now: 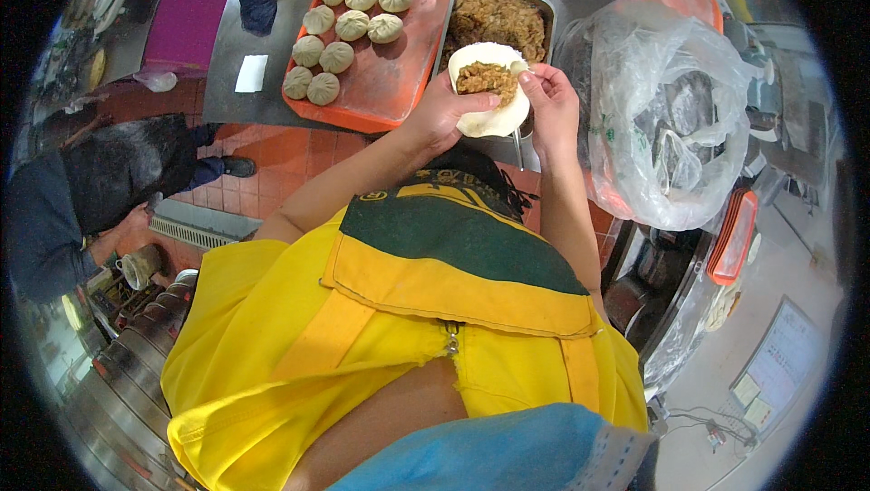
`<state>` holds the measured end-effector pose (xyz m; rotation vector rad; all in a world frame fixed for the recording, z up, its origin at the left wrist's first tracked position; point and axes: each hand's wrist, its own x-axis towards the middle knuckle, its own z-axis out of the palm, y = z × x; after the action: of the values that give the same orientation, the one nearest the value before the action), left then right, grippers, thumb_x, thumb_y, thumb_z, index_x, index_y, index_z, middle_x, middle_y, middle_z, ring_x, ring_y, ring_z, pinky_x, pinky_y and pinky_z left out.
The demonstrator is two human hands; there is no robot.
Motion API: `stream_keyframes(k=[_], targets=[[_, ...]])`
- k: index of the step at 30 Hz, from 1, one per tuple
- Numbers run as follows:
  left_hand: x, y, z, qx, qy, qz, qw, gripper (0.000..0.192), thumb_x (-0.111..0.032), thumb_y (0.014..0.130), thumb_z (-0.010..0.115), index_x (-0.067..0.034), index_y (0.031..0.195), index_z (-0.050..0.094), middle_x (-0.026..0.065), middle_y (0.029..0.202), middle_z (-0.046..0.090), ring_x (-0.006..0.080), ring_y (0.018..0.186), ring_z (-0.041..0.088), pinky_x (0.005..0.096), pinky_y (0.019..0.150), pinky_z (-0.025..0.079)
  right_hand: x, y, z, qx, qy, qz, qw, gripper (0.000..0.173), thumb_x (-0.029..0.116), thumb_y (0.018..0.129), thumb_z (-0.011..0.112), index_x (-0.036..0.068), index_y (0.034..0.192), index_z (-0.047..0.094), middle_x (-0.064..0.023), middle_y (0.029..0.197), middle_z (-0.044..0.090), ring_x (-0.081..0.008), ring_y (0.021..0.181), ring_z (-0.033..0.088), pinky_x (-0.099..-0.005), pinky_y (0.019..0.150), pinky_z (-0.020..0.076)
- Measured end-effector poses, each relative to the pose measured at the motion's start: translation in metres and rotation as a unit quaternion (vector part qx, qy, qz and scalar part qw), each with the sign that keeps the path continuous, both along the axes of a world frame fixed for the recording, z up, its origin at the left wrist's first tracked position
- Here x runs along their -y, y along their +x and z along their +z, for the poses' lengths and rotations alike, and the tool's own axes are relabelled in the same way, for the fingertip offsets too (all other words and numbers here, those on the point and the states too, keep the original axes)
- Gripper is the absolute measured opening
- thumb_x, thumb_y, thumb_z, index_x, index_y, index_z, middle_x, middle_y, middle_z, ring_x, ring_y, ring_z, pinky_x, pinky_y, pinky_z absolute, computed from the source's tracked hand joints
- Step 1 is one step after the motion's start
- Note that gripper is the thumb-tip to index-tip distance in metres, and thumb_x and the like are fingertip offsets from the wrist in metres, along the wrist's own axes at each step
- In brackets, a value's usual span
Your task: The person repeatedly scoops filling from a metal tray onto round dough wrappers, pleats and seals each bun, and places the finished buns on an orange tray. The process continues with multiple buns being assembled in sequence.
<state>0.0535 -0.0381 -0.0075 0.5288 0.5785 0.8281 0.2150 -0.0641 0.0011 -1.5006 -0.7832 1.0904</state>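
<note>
A round dough wrapper (484,125) with a mound of brown filling (488,80) at its middle is held up above the counter's front edge. My left hand (445,110) supports it from the left, the thumb lying over the filling. With thumb and fingertips, my right hand (552,100) pinches the wrapper's upper right rim. Just behind it stands a rectangular metal pan of filling (503,15), partly hidden by wrapper and hands. A thin metal utensil handle (518,148) sticks out below the wrapper. To the left, an orange tray (380,93) carries several pleated buns (352,25).
A large clear plastic bag (612,110) stands on the right of the counter. Left of the tray lie a dark cloth (259,5) and a white paper (251,74). Another person (122,172) in dark clothes is at the left, near stacked metal steamers (129,382).
</note>
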Motion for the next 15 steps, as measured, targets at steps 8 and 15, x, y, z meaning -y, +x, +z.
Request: stream_keyframes(k=[8,15], targets=[[-0.003,-0.001,0.002,0.094,-0.146,0.028,0.984,0.032,-0.003,0.087,0.06,0.0,0.118,0.055,0.0101,0.109,0.064,0.0206,0.096,0.065,0.0355,0.086,0.054,0.005,-0.006,0.001,0.201,0.168,0.023,0.965,0.008,0.007,0.089,0.066,0.0,0.092,0.064,-0.0013,0.081,0.064,-0.0076,0.071,0.056,-0.0219,0.064,0.0466],[-0.001,0.002,0.002,0.005,-0.061,0.029,0.998,0.033,-0.005,0.089,0.06,0.0,0.12,0.054,0.0112,0.111,0.063,0.0214,0.098,0.065,0.0366,0.086,0.055,0.002,-0.006,0.01,-0.039,0.053,0.021,0.998,0.008,0.005,0.087,0.067,-0.001,0.091,0.064,-0.0014,0.081,0.064,-0.0072,0.073,0.055,-0.0215,0.066,0.0462]])
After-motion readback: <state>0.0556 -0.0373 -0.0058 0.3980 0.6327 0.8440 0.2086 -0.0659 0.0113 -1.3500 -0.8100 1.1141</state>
